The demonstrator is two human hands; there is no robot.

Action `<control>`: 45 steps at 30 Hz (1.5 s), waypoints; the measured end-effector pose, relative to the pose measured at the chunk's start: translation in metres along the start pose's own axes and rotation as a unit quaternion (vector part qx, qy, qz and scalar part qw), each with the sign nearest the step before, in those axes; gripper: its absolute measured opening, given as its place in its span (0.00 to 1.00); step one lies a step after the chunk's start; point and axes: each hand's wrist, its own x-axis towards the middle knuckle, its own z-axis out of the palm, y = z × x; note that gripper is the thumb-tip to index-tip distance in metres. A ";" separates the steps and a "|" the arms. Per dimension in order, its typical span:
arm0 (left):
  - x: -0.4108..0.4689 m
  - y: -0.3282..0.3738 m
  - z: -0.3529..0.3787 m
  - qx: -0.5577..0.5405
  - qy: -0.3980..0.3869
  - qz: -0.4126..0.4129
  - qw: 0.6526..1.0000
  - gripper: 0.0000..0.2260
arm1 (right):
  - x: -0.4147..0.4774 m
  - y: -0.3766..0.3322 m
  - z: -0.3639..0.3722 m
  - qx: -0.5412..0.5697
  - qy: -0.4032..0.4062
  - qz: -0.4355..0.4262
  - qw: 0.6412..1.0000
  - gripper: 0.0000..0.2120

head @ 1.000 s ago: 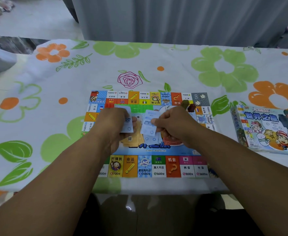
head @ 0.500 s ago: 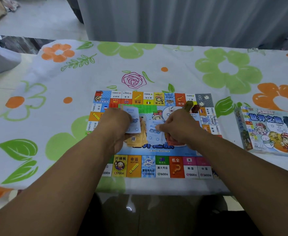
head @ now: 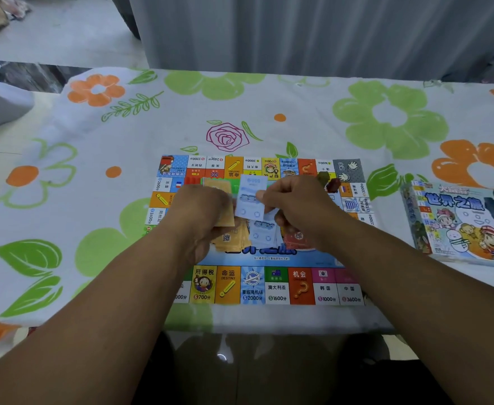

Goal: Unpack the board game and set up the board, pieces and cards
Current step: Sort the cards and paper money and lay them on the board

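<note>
the person is reaching both arms over the game board (head: 277,285), which is lying flat near the front edge of the flowered tablecloth (head: 93,159). the left hand (head: 202,211) is gripping a few tan cards (head: 217,185), fingers curled round them. the right hand (head: 295,206) is pinching a pale blue card (head: 250,197) over the board's middle, where a tan pile (head: 231,238), blue pile (head: 261,233) and red pile (head: 295,239) are lying side by side. the game box (head: 467,223) is sitting well off to the right.
</note>
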 end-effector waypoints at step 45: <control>-0.001 0.006 -0.034 -0.042 0.048 0.011 0.998 0.10 | 0.008 0.005 0.047 -0.158 -0.024 0.048 0.986 0.19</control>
